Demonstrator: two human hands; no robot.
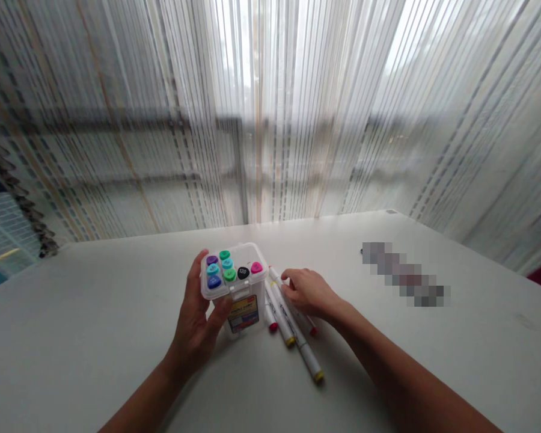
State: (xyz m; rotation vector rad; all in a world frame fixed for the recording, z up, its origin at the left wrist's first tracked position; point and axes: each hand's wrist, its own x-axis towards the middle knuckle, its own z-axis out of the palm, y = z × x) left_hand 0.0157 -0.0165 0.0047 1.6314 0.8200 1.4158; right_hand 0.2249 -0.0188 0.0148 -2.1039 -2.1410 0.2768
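My left hand point(198, 319) is wrapped around a clear plastic marker case point(223, 319), thumb on its front and fingers behind its left side. In the case, several markers point(228, 263) stand upright, their caps purple, green, light blue, dark blue, black and pink. Just right of it, several white markers point(309, 358) with red or yellow ends lie close together on the table. My right hand point(309, 291) is over their far part, its thumb and index finger closed around a red-ended marker point(313, 330). The hand partly hides that marker.
The white table point(117, 300) stretches out on both sides. A blurred-out, pixelated long object point(403, 273) lies on it to the right. Striped sheer curtains point(270, 150) hang behind the table's far edge, in front of a window.
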